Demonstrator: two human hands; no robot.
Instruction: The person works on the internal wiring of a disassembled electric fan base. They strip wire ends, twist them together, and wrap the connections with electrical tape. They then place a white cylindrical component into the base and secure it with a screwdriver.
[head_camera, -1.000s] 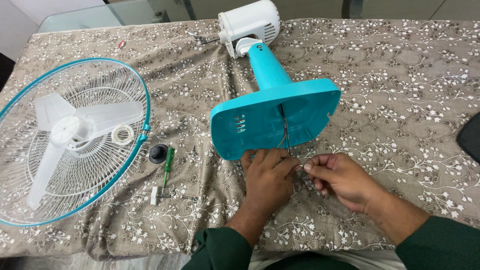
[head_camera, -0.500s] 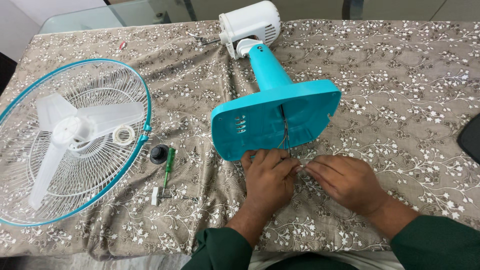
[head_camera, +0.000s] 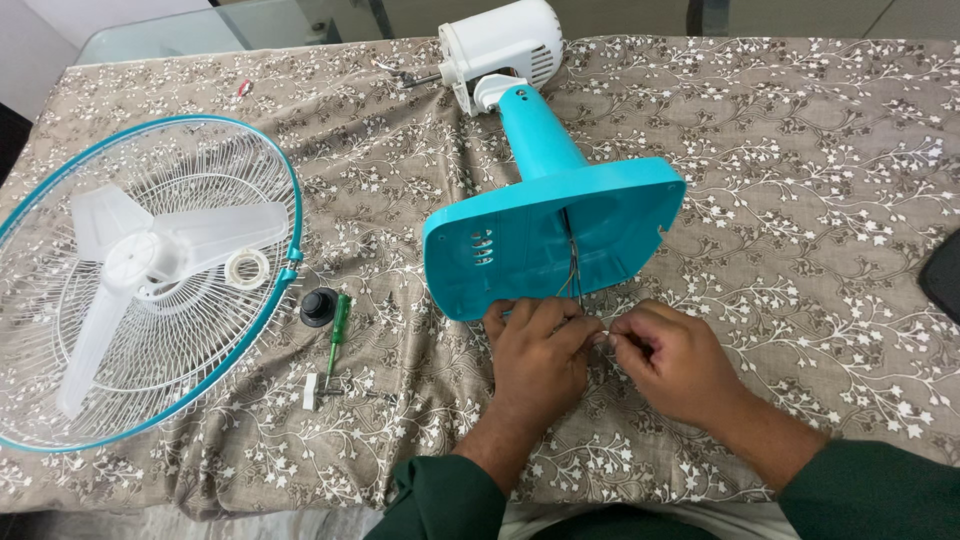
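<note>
Since a second ago our right hand (head_camera: 672, 362) has slid in toward the left, so the fingertips of both now meet just below the fan base, where before a small gap lay between them; nothing else on the table has shifted.

Largest before us is the floral brown tablecloth (head_camera: 800, 180) that covers the whole table. On its left lies the round wire fan guard (head_camera: 60, 400) with a teal rim, and inside it the translucent white three-bladed fan blade (head_camera: 150, 250).

At the centre the table fan (head_camera: 530, 130) lies on its side: a white motor housing (head_camera: 500, 45) at the far end, a teal neck, and a teal base (head_camera: 520, 245) tipped up so that its hollow underside faces us. Thin dark wires (head_camera: 572, 265) hang from the middle of that underside down to our fingers.

Our left hand (head_camera: 535, 355) is curled, its knuckles touching the lower edge of the base, and both hands pinch the wire ends between thumb and fingertips.

Between guard and base lie a green screwdriver (head_camera: 338, 325) and a small black knob (head_camera: 318, 306).
</note>
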